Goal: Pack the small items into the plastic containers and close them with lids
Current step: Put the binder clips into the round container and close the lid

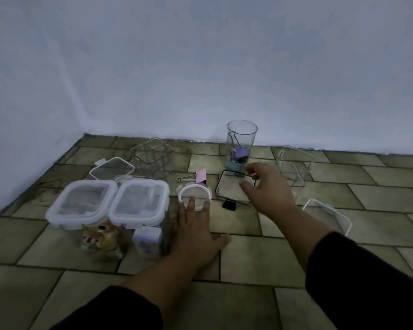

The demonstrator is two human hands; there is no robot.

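Everything sits on a tiled floor [248, 258] right up against a pale wall [200, 67].

The left hand [196, 232] lies flat on the floor, fingers straight and holding nothing. The fingertips just touch the near edge of a round white-rimmed lid [194, 195]. At 12 o'clock from that lid, right beside it, is a pink binder clip [201, 176].

At 9 o'clock from the left hand stand two closed containers with white clip-on lids, side by side and touching. The left container [81, 210] has colourful small stuff inside, and the right container [140, 206] holds a small pale box [147, 241]. Behind them, at 12 o'clock, there's a loose square lid [112, 168] and an empty square container [153, 156].

The right hand [267, 189] hovers over the far right corner of a black-rimmed square lid [229, 189]. Its fingers are spread wide, slightly curled, with nothing in them. It's blurry, so I can't tell if it actually touches the lid.

At 12 o'clock from the black-rimmed lid is a tall round container [241, 136], open on top, with purple and teal binder clips [239, 156] in the bottom. At 2 o'clock from the right hand are some empty clear containers [296, 167]. At 4 o'clock a white-rimmed lid [329, 215] lies on the floor.
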